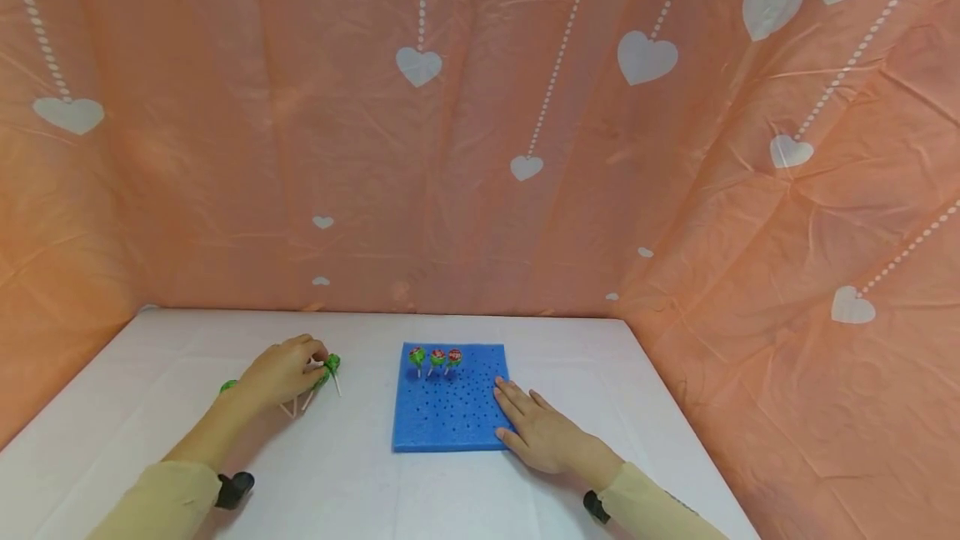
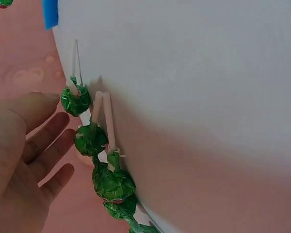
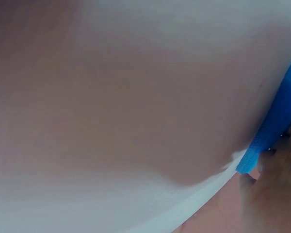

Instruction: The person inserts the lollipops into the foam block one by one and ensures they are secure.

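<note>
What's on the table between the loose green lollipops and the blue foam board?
Nothing: in the head view, only bare white table separates the loose lollipops from the foam board.

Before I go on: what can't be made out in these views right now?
- Head view: left hand covers most loose lollipops; whether it grips one is unclear.
- Left wrist view: the lollipop row runs off the bottom edge, count unknown.
- Right wrist view: blurred; only a foam board edge shows, right hand mostly cut off.
</note>
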Tool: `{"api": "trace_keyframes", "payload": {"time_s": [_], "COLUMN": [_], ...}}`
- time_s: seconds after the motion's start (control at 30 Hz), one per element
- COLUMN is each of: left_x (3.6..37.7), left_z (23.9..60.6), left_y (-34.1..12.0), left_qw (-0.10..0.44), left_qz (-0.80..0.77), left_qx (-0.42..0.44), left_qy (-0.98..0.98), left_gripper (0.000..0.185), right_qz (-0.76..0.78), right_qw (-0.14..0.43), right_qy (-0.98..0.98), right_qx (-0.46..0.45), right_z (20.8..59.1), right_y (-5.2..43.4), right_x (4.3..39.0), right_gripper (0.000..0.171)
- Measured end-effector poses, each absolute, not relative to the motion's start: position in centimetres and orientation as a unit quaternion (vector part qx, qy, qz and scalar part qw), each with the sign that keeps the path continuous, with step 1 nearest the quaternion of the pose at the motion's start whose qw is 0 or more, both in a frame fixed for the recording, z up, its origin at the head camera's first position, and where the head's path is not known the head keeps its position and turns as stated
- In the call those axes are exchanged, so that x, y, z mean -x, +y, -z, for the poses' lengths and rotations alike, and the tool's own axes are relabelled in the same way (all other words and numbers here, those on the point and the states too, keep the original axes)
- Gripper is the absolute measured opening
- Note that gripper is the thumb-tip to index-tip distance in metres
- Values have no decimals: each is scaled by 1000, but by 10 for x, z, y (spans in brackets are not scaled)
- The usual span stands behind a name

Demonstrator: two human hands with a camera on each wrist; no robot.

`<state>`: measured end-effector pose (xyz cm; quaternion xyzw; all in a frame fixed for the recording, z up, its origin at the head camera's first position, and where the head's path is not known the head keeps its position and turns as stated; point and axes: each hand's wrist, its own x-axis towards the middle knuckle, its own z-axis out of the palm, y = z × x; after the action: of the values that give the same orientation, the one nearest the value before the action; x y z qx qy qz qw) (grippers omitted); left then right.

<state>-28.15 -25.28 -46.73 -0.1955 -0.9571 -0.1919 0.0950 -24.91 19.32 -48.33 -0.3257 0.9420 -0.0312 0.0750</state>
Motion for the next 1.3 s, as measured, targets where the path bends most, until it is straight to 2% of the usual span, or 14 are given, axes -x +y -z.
{"api": "trace_keyframes", "payload": {"time_s": [0.33,0.83,1.3], "left_x": [284,282,280], "left_z": [472,470,470], "left_y": [-256,-253,-247], "left_qw": [82,46,69], "left_qz": [163,220,250], "left_qx": [213,206,215], "left_qy": [-960,-952,-941], "left_gripper": [13,15,17], "right_qz": [28,28,28], "right_qw": [71,69,69], "right_qy": [941,941,941], "right_qx": [330,331,331], "right_z": [486,484,484], "right_y": [194,193,194], "right_x": [250,249,249], "right_gripper": [70,70,70]}}
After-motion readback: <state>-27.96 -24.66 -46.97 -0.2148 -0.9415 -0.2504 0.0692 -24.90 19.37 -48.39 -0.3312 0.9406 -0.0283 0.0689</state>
